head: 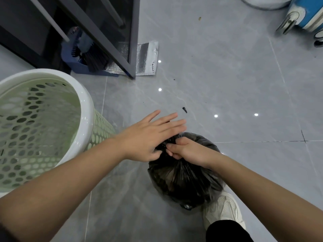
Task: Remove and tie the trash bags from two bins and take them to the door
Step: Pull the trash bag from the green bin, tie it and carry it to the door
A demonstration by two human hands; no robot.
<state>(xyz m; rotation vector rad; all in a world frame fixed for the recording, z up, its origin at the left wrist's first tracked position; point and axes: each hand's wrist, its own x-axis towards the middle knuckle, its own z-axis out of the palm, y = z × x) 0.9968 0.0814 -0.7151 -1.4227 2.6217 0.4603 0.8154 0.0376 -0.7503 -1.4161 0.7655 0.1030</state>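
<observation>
- My right hand (pixel 185 148) has a clenched grip on the gathered neck of the black trash bag (pixel 183 179), which sits on the grey tiled floor (pixel 227 84) just in front of my white sneaker (pixel 225 210).
- My left hand (pixel 148 135) lies over the bag's neck with fingers spread flat; thumb side touches the plastic, grip released.
- The pale green perforated bin (pixel 40 123) stands just left of my left forearm, with no bag in it.
- Beyond it, a dark cabinet door frame (pixel 104 37) stands open, a blue dustpan with brush (pixel 87 58) and a silver foil sheet (pixel 146 58) at its foot.
- A blue wheeled suitcase (pixel 305 13) is far right; small dark debris (pixel 184 109) lies near my fingertips.
</observation>
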